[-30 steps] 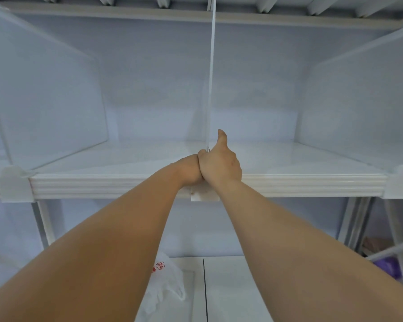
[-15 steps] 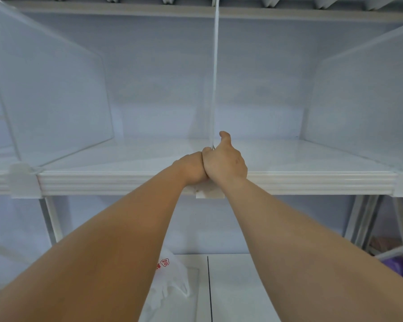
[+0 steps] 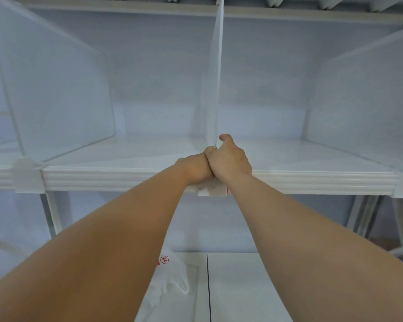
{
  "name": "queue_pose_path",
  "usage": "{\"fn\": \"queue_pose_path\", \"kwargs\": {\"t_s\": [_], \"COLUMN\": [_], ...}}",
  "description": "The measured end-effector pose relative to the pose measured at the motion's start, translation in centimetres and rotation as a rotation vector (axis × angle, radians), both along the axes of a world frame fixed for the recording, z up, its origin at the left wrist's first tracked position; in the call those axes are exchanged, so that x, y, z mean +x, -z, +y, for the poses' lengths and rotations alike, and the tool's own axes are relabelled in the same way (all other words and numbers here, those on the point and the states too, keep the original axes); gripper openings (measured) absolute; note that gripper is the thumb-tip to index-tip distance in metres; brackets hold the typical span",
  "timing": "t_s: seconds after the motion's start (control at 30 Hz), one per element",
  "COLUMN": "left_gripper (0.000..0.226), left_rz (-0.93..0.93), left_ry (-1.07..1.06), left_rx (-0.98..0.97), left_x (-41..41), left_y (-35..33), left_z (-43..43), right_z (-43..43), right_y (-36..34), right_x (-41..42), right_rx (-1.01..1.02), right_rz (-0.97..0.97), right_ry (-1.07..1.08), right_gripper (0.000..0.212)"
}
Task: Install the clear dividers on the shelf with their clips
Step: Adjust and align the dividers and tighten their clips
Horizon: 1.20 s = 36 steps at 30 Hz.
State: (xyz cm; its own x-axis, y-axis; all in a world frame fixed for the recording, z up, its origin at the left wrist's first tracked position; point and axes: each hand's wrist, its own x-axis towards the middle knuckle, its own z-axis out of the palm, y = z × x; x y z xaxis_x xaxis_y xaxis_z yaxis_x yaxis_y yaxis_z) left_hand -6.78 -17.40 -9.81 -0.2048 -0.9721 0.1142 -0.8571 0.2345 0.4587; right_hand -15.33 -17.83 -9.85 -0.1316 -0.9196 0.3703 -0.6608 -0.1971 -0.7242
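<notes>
A clear divider [image 3: 215,73] stands upright, edge-on, in the middle of the white shelf [image 3: 102,180]. Its white clip [image 3: 211,190] sits on the shelf's front lip under my hands. My left hand [image 3: 194,168] and my right hand [image 3: 229,159] are pressed side by side around the clip and the divider's foot. The right thumb curls over by the divider's base. The left fingers are hidden behind the hand. Two more clear dividers, left [image 3: 56,94] and right [image 3: 363,101], stand on the shelf with their clips [image 3: 28,175] on the lip.
An upper shelf's underside [image 3: 126,8] runs across the top. Below the shelf lie a white surface with a dark seam [image 3: 208,287] and a white plastic bag with red print [image 3: 170,275]. Metal shelf legs [image 3: 50,214] stand at both sides.
My right thumb has curled down from upright toward the divider's base. Both hands stay on the clip, and the view has shifted slightly closer.
</notes>
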Motion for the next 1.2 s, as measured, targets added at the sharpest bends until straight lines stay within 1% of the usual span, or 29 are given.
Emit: {"fn": "queue_pose_path", "kwargs": {"t_s": [0.03, 0.1, 0.2, 0.27, 0.33, 0.37, 0.4, 0.43, 0.47, 0.5, 0.53, 0.6, 0.63, 0.67, 0.7, 0.8, 0.87, 0.93, 1.0, 1.1, 1.2], "left_gripper": [0.034, 0.013, 0.025, 0.027, 0.022, 0.013, 0.015, 0.035, 0.049, 0.052, 0.046, 0.032, 0.028, 0.026, 0.025, 0.026, 0.027, 0.027, 0.027, 0.030, 0.031], "left_rz": [0.003, 0.023, 0.035, 0.072, 0.198, 0.285, 0.370, 0.468, 0.566, 0.641, 0.673, 0.651, 0.640, 0.637, 0.640, 0.626, 0.675, 0.737, 0.733, 0.739, 0.739], "left_ry": [0.024, 0.069, 0.052, 0.014, 0.012, 0.011, 0.003, -0.003, -0.036, -0.088, -0.141, -0.215, -0.213, -0.198, -0.175, -0.049, 0.085, 0.197, 0.245, 0.292, 0.309], "left_rx": [0.001, 0.007, -0.027, -0.053, -0.045, -0.023, -0.001, 0.010, -0.022, -0.121, -0.266, -0.519, -0.595, -0.622, -0.613, -0.442, -0.293, -0.101, 0.035, 0.099, 0.095], "left_x": [0.0, 0.1, 0.0, 0.0, 0.3, 0.4, 0.5, 0.3, 0.1, -0.3, -1.0, -2.7, -3.7, -4.7, -5.9, -9.3, -11.2, -12.7, -14.0, -17.4, -20.7], "left_y": [-0.1, -0.1, -0.2, -0.1, -0.1, -0.2, -0.2, -0.3, -0.4, -0.4, -0.9, -1.4, -1.7, -2.0, -2.1, -2.7, -3.1, -3.3, -3.3, -3.0, -2.5], "left_z": [0.3, 0.6, 0.8, 1.1, 1.6, 1.9, 2.1, 2.2, 2.2, 2.3, 2.7, 4.0, 4.6, 5.1, 5.4, 5.6, 5.7, 5.9, 5.8, 5.4, 4.9], "right_z": [0.1, 0.3, 0.5, 0.9, 1.5, 1.8, 2.1, 2.5, 2.8, 3.1, 3.4, 4.0, 4.4, 4.7, 5.1, 5.9, 6.1, 6.1, 6.1, 6.1, 6.0], "right_y": [0.0, 0.2, 0.5, 0.9, 1.2, 1.2, 1.1, 0.9, 0.7, 0.6, 0.3, 0.1, -0.1, -0.2, -0.4, -1.0, -1.4, -1.6, -1.5, -1.4, -1.4], "right_x": [-0.1, -0.1, -0.1, 0.0, -0.2, -0.4, -0.8, -1.4, -2.0, -2.5, -3.3, -4.4, -5.0, -5.6, -6.4, -8.8, -11.0, -13.6, -16.0, -19.9, -23.3], "right_rx": [-0.002, -0.007, -0.030, -0.053, -0.069, -0.073, -0.071, -0.065, -0.057, -0.053, -0.056, -0.047, -0.046, -0.047, -0.055, -0.098, -0.106, -0.084, -0.073, -0.166, -0.229], "right_rz": [0.007, 0.023, 0.034, 0.017, -0.005, -0.026, -0.046, -0.062, -0.070, -0.071, -0.068, -0.048, -0.033, -0.018, -0.006, 0.041, 0.087, 0.103, 0.137, 0.242, 0.282], "right_ry": [0.003, 0.005, -0.001, -0.016, -0.027, -0.030, -0.031, -0.027, -0.023, -0.017, -0.012, -0.004, 0.006, 0.020, 0.039, 0.083, 0.138, 0.202, 0.256, 0.364, 0.473], "right_gripper": [0.053, 0.050, 0.043, 0.041, 0.041, 0.040, 0.039, 0.037, 0.035, 0.033, 0.030, 0.026, 0.025, 0.025, 0.025, 0.027, 0.030, 0.030, 0.030, 0.029, 0.036]}}
